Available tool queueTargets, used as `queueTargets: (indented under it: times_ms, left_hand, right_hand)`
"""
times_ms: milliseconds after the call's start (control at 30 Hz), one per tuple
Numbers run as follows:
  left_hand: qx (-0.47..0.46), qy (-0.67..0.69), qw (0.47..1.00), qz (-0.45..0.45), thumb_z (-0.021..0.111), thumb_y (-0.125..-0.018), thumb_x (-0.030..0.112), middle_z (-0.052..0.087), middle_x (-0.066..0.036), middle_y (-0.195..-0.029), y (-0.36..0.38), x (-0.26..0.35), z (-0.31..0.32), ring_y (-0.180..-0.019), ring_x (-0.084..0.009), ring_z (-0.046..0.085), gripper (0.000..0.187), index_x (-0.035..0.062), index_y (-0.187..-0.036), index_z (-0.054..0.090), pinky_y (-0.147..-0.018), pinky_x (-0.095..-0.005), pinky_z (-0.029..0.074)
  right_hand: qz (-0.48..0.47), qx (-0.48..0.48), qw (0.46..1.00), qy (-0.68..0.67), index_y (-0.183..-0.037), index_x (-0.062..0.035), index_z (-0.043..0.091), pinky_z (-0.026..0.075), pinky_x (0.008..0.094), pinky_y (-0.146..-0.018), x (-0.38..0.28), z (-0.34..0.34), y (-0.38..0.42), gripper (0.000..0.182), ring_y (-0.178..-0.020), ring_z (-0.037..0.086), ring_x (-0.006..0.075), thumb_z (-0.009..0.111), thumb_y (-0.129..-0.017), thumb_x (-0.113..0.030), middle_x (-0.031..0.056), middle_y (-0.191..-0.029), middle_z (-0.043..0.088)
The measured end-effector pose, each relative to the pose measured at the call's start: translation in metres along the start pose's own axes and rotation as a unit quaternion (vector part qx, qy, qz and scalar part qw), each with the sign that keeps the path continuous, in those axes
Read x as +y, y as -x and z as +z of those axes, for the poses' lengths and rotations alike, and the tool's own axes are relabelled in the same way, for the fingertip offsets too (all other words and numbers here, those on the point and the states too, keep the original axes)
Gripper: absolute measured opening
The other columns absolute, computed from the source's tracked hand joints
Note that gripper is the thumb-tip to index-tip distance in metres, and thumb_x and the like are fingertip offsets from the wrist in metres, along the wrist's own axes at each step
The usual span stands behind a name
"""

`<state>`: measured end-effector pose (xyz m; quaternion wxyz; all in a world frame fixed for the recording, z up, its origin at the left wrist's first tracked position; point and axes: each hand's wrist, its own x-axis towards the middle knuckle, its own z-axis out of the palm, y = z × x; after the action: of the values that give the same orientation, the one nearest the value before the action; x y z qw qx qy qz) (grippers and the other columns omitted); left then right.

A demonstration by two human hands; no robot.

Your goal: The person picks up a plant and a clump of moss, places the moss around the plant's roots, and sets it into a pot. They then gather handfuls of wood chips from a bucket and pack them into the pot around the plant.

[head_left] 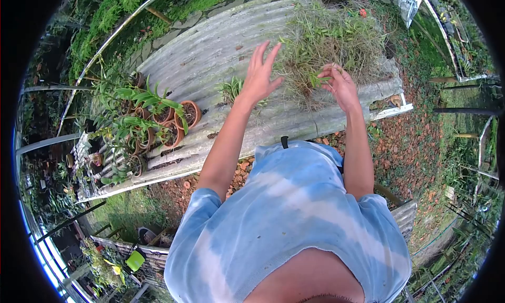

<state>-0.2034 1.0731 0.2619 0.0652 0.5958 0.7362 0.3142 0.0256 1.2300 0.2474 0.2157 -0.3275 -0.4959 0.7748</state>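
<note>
My left hand is raised over the corrugated sheet tabletop, fingers spread and nothing in them. It hovers beside the left edge of a big tangled heap of thin stems and roots with green leaves mixed in. At the near side of this heap, my right hand has its thumb and fingers pinched together on a small leafy plant sprig. Below and left of my left hand lies a separate small clump of green plants on the sheet.
Several terracotta pots with leafy plants stand at the table's left end. A white frame piece juts out at its right end. Reddish chips and leaves cover the ground. A clear plastic bag hangs at the upper right.
</note>
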Motion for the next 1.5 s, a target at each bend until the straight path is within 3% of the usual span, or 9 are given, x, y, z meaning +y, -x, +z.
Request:
queueTargets:
  times_ms: [133,233,367,433,700,900,1100,1333,1500]
  left_hand:
    - [-0.044,-0.063,0.991,0.111,0.078,-0.081,0.011,0.038,-0.015,-0.158,-0.010,0.010,0.021,-0.142,-0.0385,0.040,0.087,0.0144,-0.156,0.033,-0.113,-0.0520,0.039]
    - [-0.180,0.062,0.982,0.003,0.074,-0.089,0.014,0.065,-0.018,-0.130,-0.011,0.004,0.046,-0.122,-0.0360,0.061,0.066,0.0126,-0.148,0.046,-0.102,-0.0460,0.049]
    - [-0.078,0.240,0.956,-0.148,0.067,-0.098,0.024,0.073,-0.016,-0.108,0.007,-0.019,0.080,-0.104,-0.0300,0.070,0.043,0.0002,-0.133,0.058,-0.089,-0.0383,0.054]
    - [-0.052,0.324,0.904,-0.276,0.065,-0.100,0.028,0.072,-0.017,-0.110,0.020,-0.042,0.088,-0.102,-0.0266,0.069,0.043,-0.0050,-0.128,0.060,-0.086,-0.0357,0.053]
    - [0.103,0.153,0.951,-0.247,0.064,-0.099,0.029,0.069,-0.020,-0.103,0.076,-0.070,0.106,-0.093,-0.0284,0.067,0.039,-0.0063,-0.114,0.067,-0.084,-0.0350,0.052]
    - [0.131,0.192,0.931,-0.283,0.067,-0.098,0.026,0.068,-0.016,-0.099,0.083,-0.034,0.099,-0.087,-0.0227,0.063,0.033,-0.0033,-0.113,0.067,-0.079,-0.0333,0.050]
    - [0.173,0.279,0.876,-0.353,0.062,-0.103,0.028,0.068,-0.007,-0.099,0.088,-0.028,0.081,-0.087,-0.0119,0.059,0.040,-0.0074,-0.120,0.062,-0.077,-0.0279,0.049]
    - [0.237,0.382,0.801,-0.395,0.061,-0.103,0.029,0.064,-0.002,-0.091,0.094,-0.049,0.067,-0.081,-0.0079,0.052,0.036,-0.0049,-0.116,0.064,-0.072,-0.0259,0.045]
    - [0.251,0.395,0.806,-0.362,0.060,-0.104,0.024,0.066,-0.002,-0.097,0.079,-0.038,0.052,-0.085,-0.0093,0.056,0.030,-0.0027,-0.117,0.063,-0.078,-0.0265,0.047]
  right_hand:
    - [0.020,-0.051,0.997,-0.054,-0.118,-0.0079,0.061,0.055,0.0329,-0.083,-0.010,0.007,-0.004,0.029,-0.096,0.066,0.0143,0.041,-0.111,-0.028,0.0052,-0.102,0.069]
    - [0.030,-0.100,0.986,-0.128,-0.123,-0.0067,0.060,0.055,0.0316,-0.084,-0.005,0.008,-0.021,0.030,-0.098,0.066,0.0151,0.046,-0.110,-0.029,0.0072,-0.108,0.068]
    - [-0.018,0.022,0.998,-0.064,-0.133,-0.0045,0.056,0.055,0.0307,-0.085,-0.002,0.023,-0.018,0.038,-0.103,0.065,0.0157,0.057,-0.105,-0.031,0.0101,-0.122,0.064]
    - [-0.002,0.085,0.996,0.023,-0.133,-0.0043,0.056,0.054,0.0300,-0.085,0.028,0.006,-0.027,0.038,-0.103,0.065,0.0153,0.056,-0.106,-0.031,0.0097,-0.122,0.064]
    - [0.038,0.129,0.827,0.547,-0.141,0.0008,0.051,0.044,0.0444,-0.108,0.191,-0.058,-0.067,0.068,-0.127,0.056,0.0395,0.071,-0.090,-0.041,0.0263,-0.133,0.061]
    - [0.078,0.112,0.896,0.423,-0.140,-0.0017,0.053,0.047,0.0418,-0.104,0.204,-0.037,-0.093,0.078,-0.121,0.061,0.0361,0.080,-0.082,-0.046,0.0233,-0.133,0.063]
    - [0.044,0.121,0.887,0.443,-0.124,-0.0021,0.063,0.051,0.0399,-0.097,0.196,-0.020,-0.106,0.061,-0.108,0.066,0.0309,0.080,-0.083,-0.043,0.0165,-0.117,0.070]
    - [0.017,0.076,0.994,-0.080,-0.123,-0.0098,0.061,0.050,0.0309,-0.081,0.064,0.019,-0.086,0.040,-0.097,0.056,0.0097,0.076,-0.093,-0.031,-0.0023,-0.110,0.060]
    - [0.011,0.046,0.998,-0.046,-0.123,-0.0128,0.060,0.049,0.0285,-0.076,0.044,0.039,-0.080,0.032,-0.094,0.057,0.0083,0.067,-0.100,-0.034,-0.0024,-0.107,0.062]
